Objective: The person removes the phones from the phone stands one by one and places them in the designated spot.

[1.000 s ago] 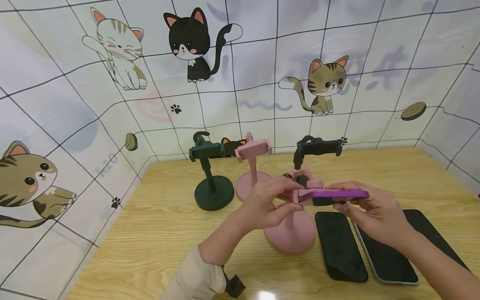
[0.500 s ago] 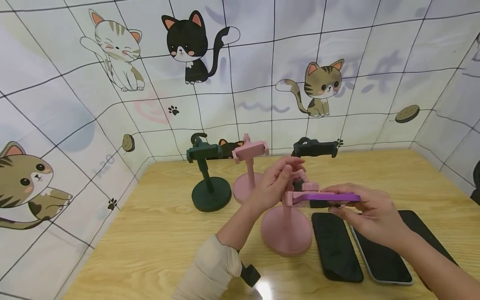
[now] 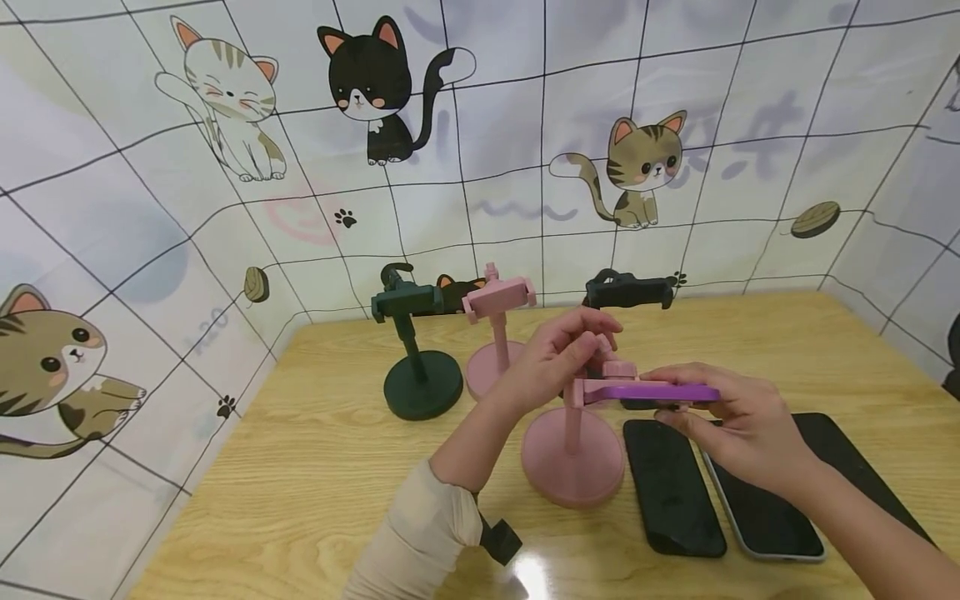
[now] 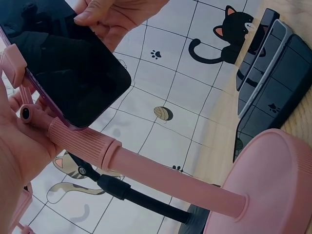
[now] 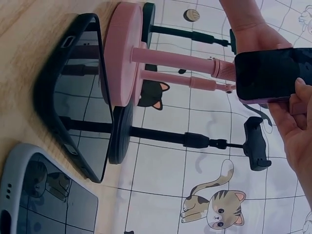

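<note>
A phone in a purple case (image 3: 663,393) sits level, screen down toward me, at the top of a pink phone stand (image 3: 572,458). The stand's pink clamp (image 4: 13,63) hooks over the phone's edge. My right hand (image 3: 738,421) pinches the phone's far right end, thumb on the dark screen (image 5: 273,73) and fingers behind. My left hand (image 3: 558,362) is curled round the stand's jointed pink arm, just behind the clamp; in the left wrist view its palm (image 4: 22,141) lies against the joint above the ribbed collar. Some of its fingers are hidden behind the arm.
Behind stand a dark green phone stand (image 3: 423,385), a second pink stand (image 3: 500,300) and a black stand (image 3: 630,293). Three phones lie at the right: a black one (image 3: 673,487), a silver-edged one (image 3: 772,517) and another dark one (image 3: 862,467). A cat-print cloth (image 3: 510,125) hangs behind.
My left hand has let go of the clamp's left end and moved up and back to the arm behind it. My right hand keeps its pinch on the phone.
</note>
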The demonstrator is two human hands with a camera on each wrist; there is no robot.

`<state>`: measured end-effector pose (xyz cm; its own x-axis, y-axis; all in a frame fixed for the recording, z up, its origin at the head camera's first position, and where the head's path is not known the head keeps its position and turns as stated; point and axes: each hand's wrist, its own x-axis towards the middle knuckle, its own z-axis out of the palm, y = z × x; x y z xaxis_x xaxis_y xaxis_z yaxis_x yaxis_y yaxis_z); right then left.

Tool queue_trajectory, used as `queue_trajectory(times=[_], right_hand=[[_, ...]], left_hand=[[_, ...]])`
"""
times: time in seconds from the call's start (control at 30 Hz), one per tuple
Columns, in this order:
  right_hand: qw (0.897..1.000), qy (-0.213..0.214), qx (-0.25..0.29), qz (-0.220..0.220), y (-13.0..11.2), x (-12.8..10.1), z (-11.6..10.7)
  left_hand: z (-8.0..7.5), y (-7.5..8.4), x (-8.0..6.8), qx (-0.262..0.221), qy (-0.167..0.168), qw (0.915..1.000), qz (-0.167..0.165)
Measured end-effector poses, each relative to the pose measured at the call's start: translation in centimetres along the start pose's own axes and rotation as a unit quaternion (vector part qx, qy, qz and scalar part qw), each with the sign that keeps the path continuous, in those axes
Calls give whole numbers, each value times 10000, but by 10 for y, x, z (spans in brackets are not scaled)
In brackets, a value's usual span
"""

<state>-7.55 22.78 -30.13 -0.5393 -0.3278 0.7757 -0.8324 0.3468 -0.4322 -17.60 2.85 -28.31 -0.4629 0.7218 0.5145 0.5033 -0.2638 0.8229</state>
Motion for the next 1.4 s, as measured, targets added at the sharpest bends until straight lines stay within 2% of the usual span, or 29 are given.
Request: queue_trajectory(times=[0.03, 0.13, 0.27, 0.33, 0.4, 0.47, 0.53, 0.67, 0.83, 0.97, 1.17, 1.27, 1.4], right_hand=[[10000, 64, -67, 13, -1, -1, 1], [9960, 394, -728, 352, -9, -3, 4], [9814, 1493, -1129, 422, -30, -2, 19], [9684, 2245, -1084, 98, -40, 2, 33], [9460, 2890, -1410, -408, -48, 10, 49], [9269, 3225, -1814, -628, -54, 18, 65], [9181, 3244, -2137, -794, -57, 27, 78], [9157, 3038, -2542, -680, -61, 39, 91], [8887, 3425, -2939, -805, -54, 48, 96], [8751, 3647, -3110, -673, -49, 52, 97], [8452, 4050, -3425, -653, -42, 58, 100], [8444, 4029, -3463, -684, -41, 59, 100], [8528, 3811, -3502, -692, -41, 60, 98]], left_hand=[[0, 0, -1, -21, 7, 10000, 49], [1, -1, -2, -75, 31, 9998, 164], [0, -2, -4, -75, 111, 9996, 241], [0, -2, -5, -84, 156, 9995, 250], [0, -2, -5, -63, 197, 9996, 215], [1, -2, -6, -48, 222, 9997, 87], [2, -3, -7, -35, 226, 9997, 3], [3, -4, -6, 21, 226, 9996, -187], [4, 1, -2, 164, 214, 9971, -707], [3, 6, 2, 150, 145, 9942, -1058], [3, 7, 1, -82, 88, 9930, -1178], [3, 7, 0, -180, 77, 9932, -1149], [3, 7, -2, -174, 92, 9939, -1082]])
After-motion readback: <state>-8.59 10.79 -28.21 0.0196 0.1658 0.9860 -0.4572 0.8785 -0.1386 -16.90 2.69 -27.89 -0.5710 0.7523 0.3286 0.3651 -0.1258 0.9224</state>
